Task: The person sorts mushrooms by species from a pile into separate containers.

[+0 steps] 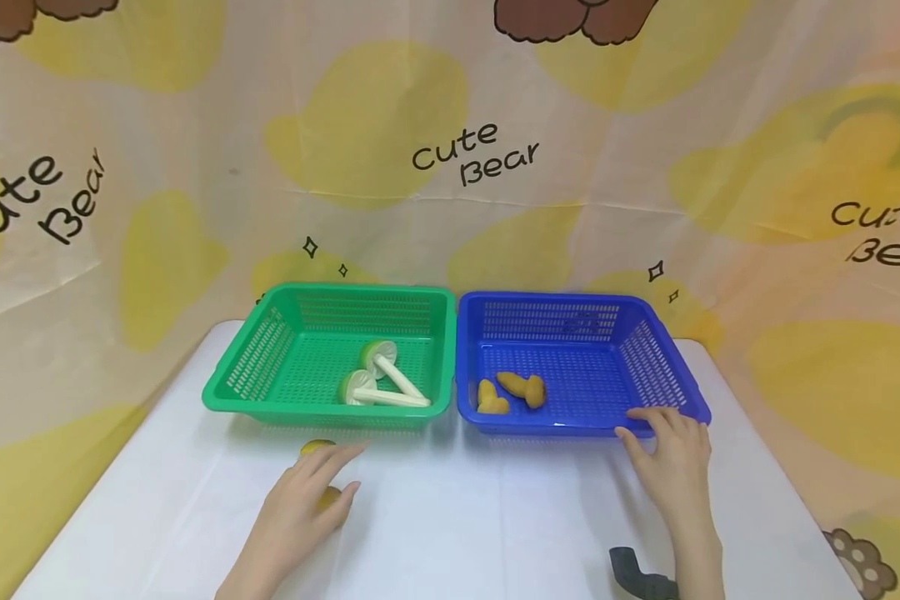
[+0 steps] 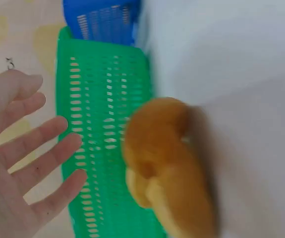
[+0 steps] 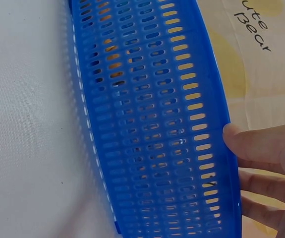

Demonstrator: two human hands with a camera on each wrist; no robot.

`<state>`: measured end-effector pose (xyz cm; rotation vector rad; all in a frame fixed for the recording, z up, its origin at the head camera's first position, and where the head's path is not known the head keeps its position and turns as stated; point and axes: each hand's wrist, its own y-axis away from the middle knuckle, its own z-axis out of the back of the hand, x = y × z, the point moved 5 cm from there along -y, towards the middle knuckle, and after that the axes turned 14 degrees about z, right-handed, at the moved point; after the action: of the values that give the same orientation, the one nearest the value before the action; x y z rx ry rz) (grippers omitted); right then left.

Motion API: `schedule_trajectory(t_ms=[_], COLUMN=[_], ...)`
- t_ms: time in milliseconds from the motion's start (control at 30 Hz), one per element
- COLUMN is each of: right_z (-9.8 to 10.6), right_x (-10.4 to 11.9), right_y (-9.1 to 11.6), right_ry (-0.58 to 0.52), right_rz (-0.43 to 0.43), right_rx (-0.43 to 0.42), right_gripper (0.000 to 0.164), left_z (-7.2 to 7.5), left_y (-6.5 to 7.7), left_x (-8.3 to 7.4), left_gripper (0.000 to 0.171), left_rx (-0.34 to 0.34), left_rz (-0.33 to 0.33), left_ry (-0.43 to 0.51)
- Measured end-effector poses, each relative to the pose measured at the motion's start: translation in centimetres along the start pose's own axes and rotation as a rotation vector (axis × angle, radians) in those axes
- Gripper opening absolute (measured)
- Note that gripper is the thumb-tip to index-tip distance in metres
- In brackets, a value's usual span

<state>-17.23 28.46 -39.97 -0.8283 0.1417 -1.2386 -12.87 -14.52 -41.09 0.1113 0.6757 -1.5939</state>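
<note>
My left hand [image 1: 292,508] hovers with spread fingers over a golden-brown mushroom-like piece [image 2: 167,163] on the table, partly hidden by the hand in the head view. The left wrist view shows the fingers apart from it, nothing in them. My right hand [image 1: 671,458] holds the near rim of the blue basket [image 1: 570,427] by its right corner, thumb outside and fingers over the rim. Two similar golden-brown pieces, one lying [image 1: 523,388] and one beside it [image 1: 491,398], are in the blue basket's left part.
Left of the blue basket, side by side with it, stands a green basket [image 1: 330,408]. Two green-capped mushrooms with white stems [image 1: 393,398] lie inside. A dark grey elbow-shaped piece [image 1: 630,573] is by the right forearm. Behind the white table [image 1: 450,533] hangs a patterned cloth [image 1: 390,125].
</note>
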Motion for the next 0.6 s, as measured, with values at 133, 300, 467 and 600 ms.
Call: schedule_trajectory(t_ms=[133, 300, 467, 600], right_z=[0.1, 0.1, 0.2, 0.0], right_x=[0.0, 0.1, 0.2, 0.2], right_y=[-0.1, 0.0, -0.1, 0.0], right_ry=[-0.001, -0.006, -0.009, -0.014], right_rz=[-0.006, -0.012, -0.018, -0.020], right_rx=[0.011, 0.018, 0.018, 0.028], right_gripper=[0.024, 0.025, 0.025, 0.025], left_z=[-0.4, -0.6, -0.8, -1.0], left_y=[1.0, 2.0, 2.6, 3.0], left_x=[1.2, 2.4, 3.1, 3.6], left_gripper=[0.040, 0.040, 0.044, 0.044], left_rx=[0.002, 0.027, 0.029, 0.043], left_rz=[0.075, 0.215, 0.259, 0.275], left_ry=[-0.034, -0.056, -0.097, -0.149])
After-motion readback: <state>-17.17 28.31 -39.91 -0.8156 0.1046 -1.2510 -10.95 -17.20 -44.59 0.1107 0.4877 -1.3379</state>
